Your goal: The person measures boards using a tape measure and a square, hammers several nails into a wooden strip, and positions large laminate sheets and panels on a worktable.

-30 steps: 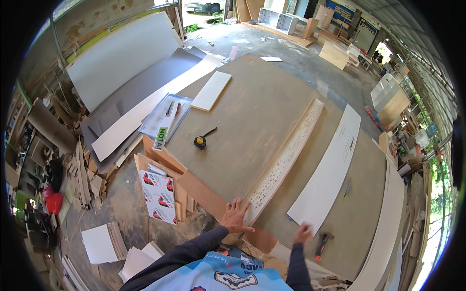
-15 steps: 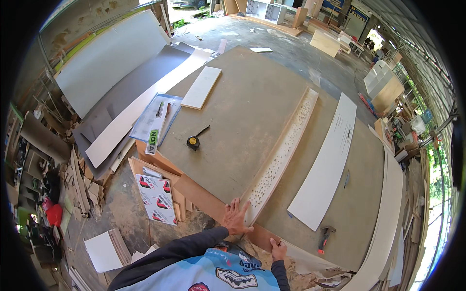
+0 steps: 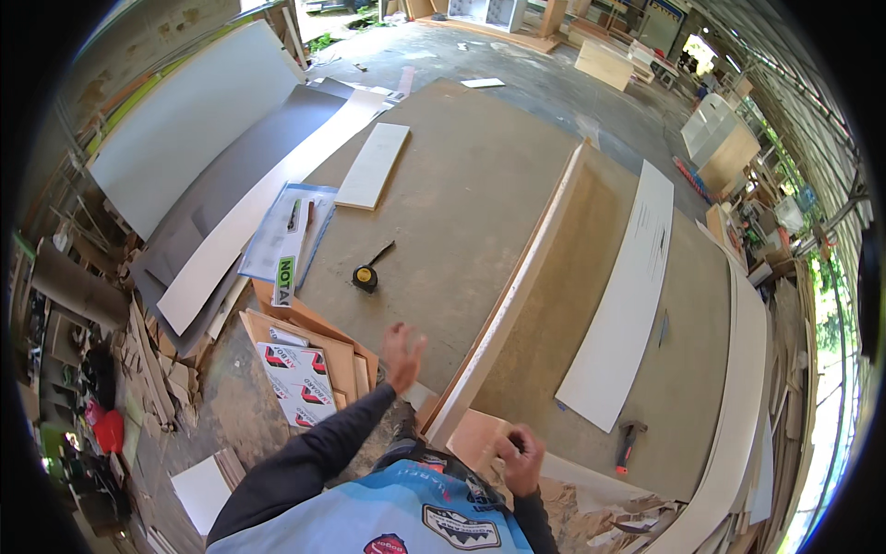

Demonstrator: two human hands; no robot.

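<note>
A long narrow board (image 3: 517,291) stands tilted up on its long edge across the brown worktable (image 3: 452,212), its pale speckled face turned mostly out of sight. Just left of its near end, my left hand (image 3: 403,358) is in the air, open and slightly blurred, touching nothing. My right hand (image 3: 520,457) is curled closed beside the table's near edge, right of the board's end. Whatever may be inside its fingers is hidden. Further right lies a long white strip (image 3: 620,295), with a hammer (image 3: 629,446) near its close end.
On the table's left are a tape measure (image 3: 365,278), a short white board (image 3: 374,168) and a blue-edged clear folder (image 3: 263,245). Panels (image 3: 300,380) lean against the left side. Wood offcuts (image 3: 166,365) litter the floor. A small thin tool (image 3: 664,327) lies right of the strip.
The long board has tipped from lying speckled side up to standing on edge. My left hand has come off it and moved left and up. My right hand has risen slightly.
</note>
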